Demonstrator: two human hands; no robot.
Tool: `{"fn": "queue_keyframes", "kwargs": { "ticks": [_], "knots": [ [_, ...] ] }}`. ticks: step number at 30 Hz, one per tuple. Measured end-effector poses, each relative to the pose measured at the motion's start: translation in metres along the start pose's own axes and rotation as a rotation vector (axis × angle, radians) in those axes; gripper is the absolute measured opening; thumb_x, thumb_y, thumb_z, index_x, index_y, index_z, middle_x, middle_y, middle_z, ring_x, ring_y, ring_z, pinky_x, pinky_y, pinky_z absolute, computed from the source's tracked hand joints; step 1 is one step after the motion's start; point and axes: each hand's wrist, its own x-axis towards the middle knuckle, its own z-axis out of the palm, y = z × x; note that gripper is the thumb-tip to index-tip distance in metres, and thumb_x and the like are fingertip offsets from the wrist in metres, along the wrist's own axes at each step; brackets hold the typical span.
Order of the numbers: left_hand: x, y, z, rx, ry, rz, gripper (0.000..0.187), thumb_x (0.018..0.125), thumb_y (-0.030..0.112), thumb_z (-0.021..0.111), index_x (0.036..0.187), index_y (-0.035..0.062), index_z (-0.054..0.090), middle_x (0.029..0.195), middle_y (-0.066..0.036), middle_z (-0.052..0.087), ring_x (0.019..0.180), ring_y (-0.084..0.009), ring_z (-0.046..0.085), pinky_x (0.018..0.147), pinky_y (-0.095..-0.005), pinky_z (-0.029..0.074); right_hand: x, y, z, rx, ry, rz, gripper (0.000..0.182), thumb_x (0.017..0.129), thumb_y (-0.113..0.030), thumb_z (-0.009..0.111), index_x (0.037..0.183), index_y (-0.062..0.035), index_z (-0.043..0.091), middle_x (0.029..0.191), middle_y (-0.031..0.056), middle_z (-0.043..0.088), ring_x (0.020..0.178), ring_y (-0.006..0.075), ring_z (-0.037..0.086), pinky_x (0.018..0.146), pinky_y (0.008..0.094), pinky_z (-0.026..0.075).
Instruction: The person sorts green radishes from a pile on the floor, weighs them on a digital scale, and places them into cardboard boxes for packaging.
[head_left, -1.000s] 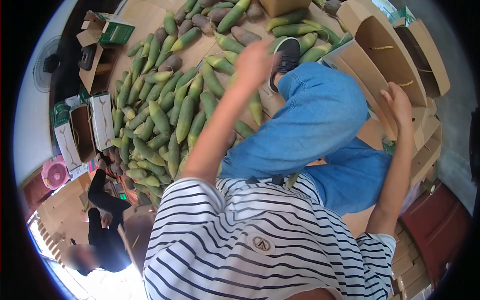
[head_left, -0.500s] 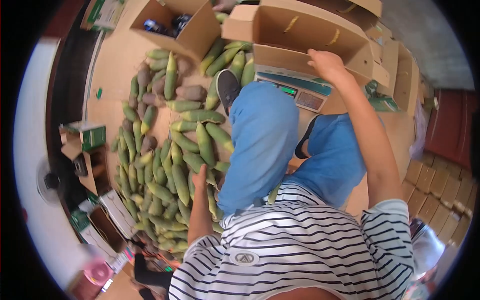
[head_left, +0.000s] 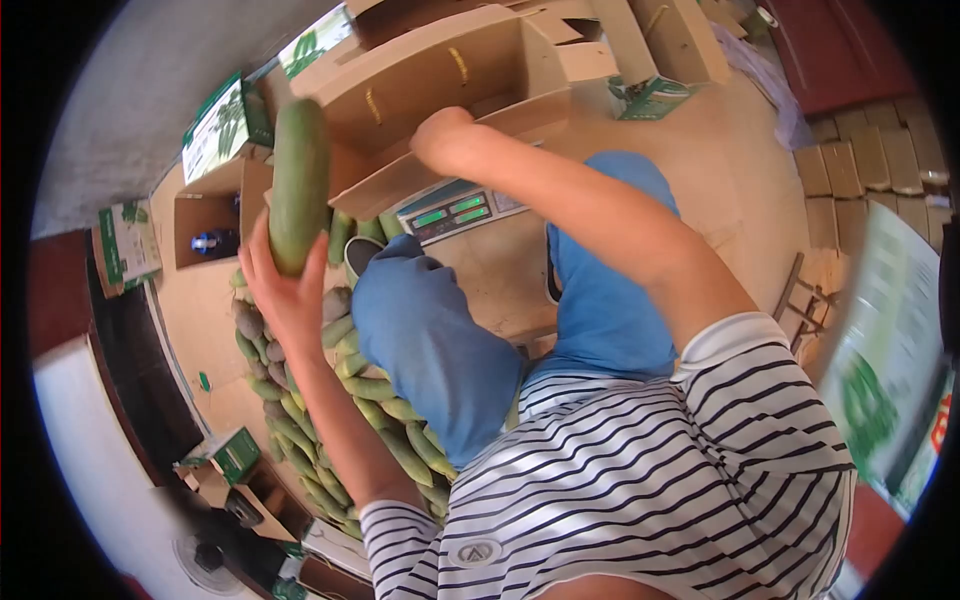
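My left hand (head_left: pixel 285 285) is closed round the lower end of a big green radish (head_left: pixel 300 175), held nearly upright in front of a long open cardboard box (head_left: pixel 410 85). My right hand (head_left: pixel 443 140) is curled at the near wall of that box, its fingertips hidden at the rim. The box sits on a digital scale (head_left: pixel 455 215) with green lit displays. Many more radishes (head_left: pixel 395 455), green and some purplish, lie heaped on the floor left of my knee.
A smaller open carton (head_left: pixel 205 220) with a dark blue item stands at the left. Printed green-and-white boxes (head_left: pixel 220 130) stand behind it. More cartons (head_left: pixel 665 50) are at the back right, and stacked brown boxes (head_left: pixel 860 165) at the far right. A fan (head_left: pixel 205 555) stands lower left.
My left hand has come up from the heap with a radish and is now beside the box. The view has swung round; my right hand remains at the box's near wall.
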Motion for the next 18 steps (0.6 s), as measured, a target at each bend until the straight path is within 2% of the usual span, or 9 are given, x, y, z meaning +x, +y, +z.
{"fn": "queue_keyframes", "kwargs": {
  "ticks": [3,6,7,9,12,13,15,17,18],
  "knots": [
    [0.056,0.019,0.032,0.079,-0.214,0.026,0.053,0.072,0.02,0.072,0.119,0.004,0.052,0.105,-0.015,0.053,0.096,-0.0318,0.054,0.082,-0.0388,0.043,-0.008,-0.004,-0.008,-0.025,-0.059,0.023,0.032,0.069,-0.014,0.07,0.1,-0.0083,0.068,0.099,0.0079,0.067,0.086,0.0283,0.064,0.065,0.0488,0.051],
    [0.082,0.001,0.079,0.117,-0.374,0.238,0.054,0.072,0.023,0.072,0.119,0.0053,0.052,0.106,-0.015,0.054,0.097,-0.0331,0.053,0.083,-0.0385,0.043,-0.011,-0.003,-0.011,-0.087,-0.097,-0.015,0.029,0.069,-0.013,0.07,0.098,-0.0101,0.07,0.098,0.0072,0.067,0.09,0.0258,0.065,0.066,0.0432,0.052],
    [0.084,-0.006,0.094,0.08,-0.43,0.218,0.052,0.073,0.023,0.071,0.119,0.0053,0.052,0.107,-0.015,0.054,0.098,-0.0326,0.053,0.084,-0.038,0.043,-0.019,-0.004,-0.014,-0.094,-0.043,-0.02,0.028,0.069,-0.012,0.07,0.096,-0.0093,0.07,0.097,0.0068,0.068,0.089,0.0257,0.065,0.064,0.0427,0.052],
    [0.079,-0.017,0.116,0.007,-0.548,0.17,0.049,0.075,0.023,0.07,0.118,0.0053,0.053,0.108,-0.015,0.054,0.099,-0.0315,0.053,0.084,-0.0372,0.044,-0.02,-0.003,-0.017,-0.071,-0.069,-0.025,0.027,0.069,-0.012,0.069,0.095,-0.009,0.07,0.095,0.0064,0.068,0.088,0.0257,0.065,0.064,0.0428,0.052],
    [0.064,-0.031,0.114,-0.107,-0.25,0.204,0.041,0.078,0.018,0.067,0.114,0.0033,0.055,0.109,-0.017,0.055,0.101,-0.0338,0.052,0.085,-0.0385,0.043,-0.008,-0.001,-0.006,-0.058,-0.066,-0.017,0.03,0.067,-0.013,0.071,0.097,-0.0093,0.069,0.095,0.0064,0.067,0.084,0.0262,0.065,0.061,0.0449,0.052],
    [0.055,-0.024,0.097,-0.124,-0.175,0.175,0.032,0.082,0.013,0.062,0.112,0.0012,0.056,0.109,-0.017,0.055,0.101,-0.0335,0.052,0.087,-0.0382,0.042,-0.004,-0.002,-0.005,-0.059,-0.055,-0.016,0.032,0.067,-0.014,0.072,0.098,-0.0096,0.069,0.095,0.0065,0.067,0.082,0.0264,0.065,0.06,0.0459,0.052],
    [0.019,-0.032,0.068,-0.052,-0.057,0.109,0.033,0.085,0.012,0.06,0.116,0.0019,0.054,0.108,-0.015,0.055,0.099,-0.0273,0.053,0.085,-0.0348,0.042,-0.004,-0.004,0.0,-0.068,-0.023,-0.113,0.031,0.068,-0.014,0.07,0.099,-0.0095,0.069,0.097,0.0068,0.067,0.084,0.0265,0.065,0.06,0.0465,0.053],
    [-0.044,-0.068,0.054,-0.015,0.002,-0.101,0.025,0.086,0.007,0.056,0.109,-0.0011,0.055,0.11,-0.017,0.055,0.101,-0.0333,0.052,0.087,-0.0384,0.041,-0.016,-0.011,-0.009,-0.084,-0.025,-0.127,0.029,0.071,-0.012,0.067,0.1,-0.0088,0.068,0.099,0.0068,0.067,0.085,0.0263,0.065,0.06,0.0457,0.054],
    [-0.085,-0.092,0.052,0.114,-0.017,-0.197,0.027,0.085,0.008,0.056,0.11,-0.0012,0.054,0.108,-0.018,0.055,0.101,-0.0344,0.052,0.087,-0.0392,0.041,-0.012,-0.011,-0.006,-0.09,-0.018,-0.138,0.029,0.071,-0.012,0.067,0.1,-0.0088,0.069,0.099,0.0069,0.067,0.085,0.0263,0.065,0.06,0.046,0.054]
  ]
}}
